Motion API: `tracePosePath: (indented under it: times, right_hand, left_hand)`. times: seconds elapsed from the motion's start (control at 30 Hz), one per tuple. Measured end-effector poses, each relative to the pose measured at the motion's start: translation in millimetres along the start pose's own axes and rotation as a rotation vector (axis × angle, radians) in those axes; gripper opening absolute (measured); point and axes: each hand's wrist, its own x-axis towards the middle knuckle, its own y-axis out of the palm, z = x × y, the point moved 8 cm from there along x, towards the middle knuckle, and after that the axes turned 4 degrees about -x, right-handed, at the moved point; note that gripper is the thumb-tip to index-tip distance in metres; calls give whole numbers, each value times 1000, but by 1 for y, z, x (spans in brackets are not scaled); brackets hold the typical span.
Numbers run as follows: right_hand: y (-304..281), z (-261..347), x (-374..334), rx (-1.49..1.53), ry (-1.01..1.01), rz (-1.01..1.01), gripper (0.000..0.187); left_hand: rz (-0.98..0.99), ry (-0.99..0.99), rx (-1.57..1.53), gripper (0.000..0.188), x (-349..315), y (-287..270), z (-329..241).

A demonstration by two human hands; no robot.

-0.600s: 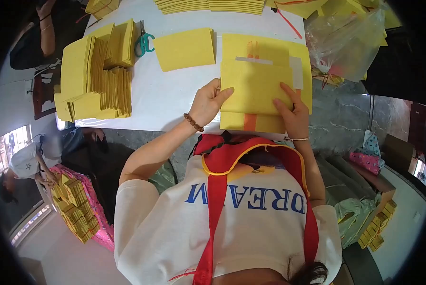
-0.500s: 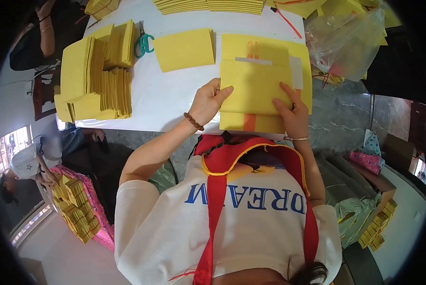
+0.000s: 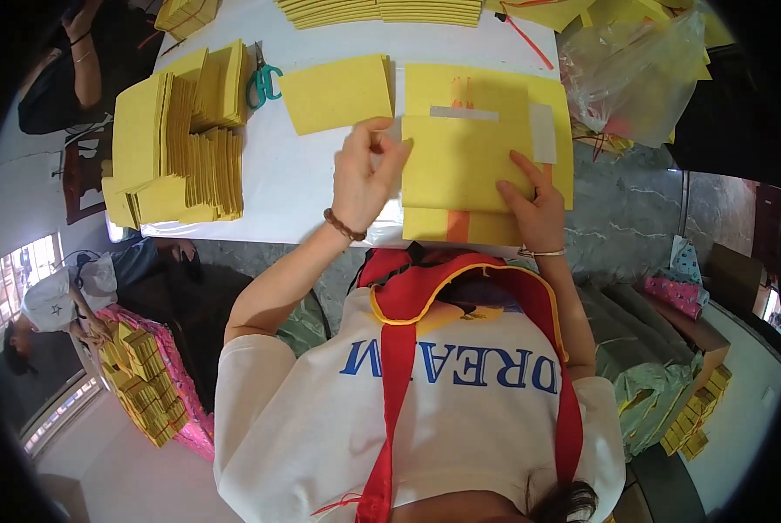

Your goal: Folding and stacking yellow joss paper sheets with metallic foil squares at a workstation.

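Left hand [image 3: 363, 180] is leaving the yellow sheet [image 3: 460, 157] toward eleven o'clock, half-curled, seemingly empty. Right hand [image 3: 540, 212], fingers parted, is resting at four o'clock; even pressure suits alignment.

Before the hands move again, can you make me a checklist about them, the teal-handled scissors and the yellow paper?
1. Bare right hand resting on the top flat yellow rectangular paper sheet: ok.
2. Bare left hand, with the brown beaded bracelet, clear of that sheet: cannot tell; its thumb tip meets the edge in view.
3. Teal-handled scissors apart from both hands: ok.
4. Upright yellow paper bundle at left apart from both hands: ok.
5. Orange stripe fully covered: not ok, it shows below the sheet.
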Motion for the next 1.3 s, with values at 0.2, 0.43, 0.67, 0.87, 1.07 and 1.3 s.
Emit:
tracePosePath:
  times: [0.2,0.43,0.67,0.87,1.07,1.3]
  right_hand:
    - [-3,1,-1,23,-54,-73,44]
    - [-2,-2,-1,-23,-68,-61,43]
    - [7,39,-44,-906,-633,-289,54]
    - [23,6,-45,-874,-480,5,67]
    - [24,6,-45,-950,-461,-2,66]
    - [19,7,-45,-948,-499,-23,66]
  left_hand:
    - [336,562,463,43,-30,66,-71]
    - [447,542,602,58,-37,91,-43]
    - [500,551,673,63,-38,98,-36]
    - [512,552,652,65,-39,97,-38]
    - [505,692,859,59,-44,103,-40]
    - [369,790,1037,51,-53,114,-49]
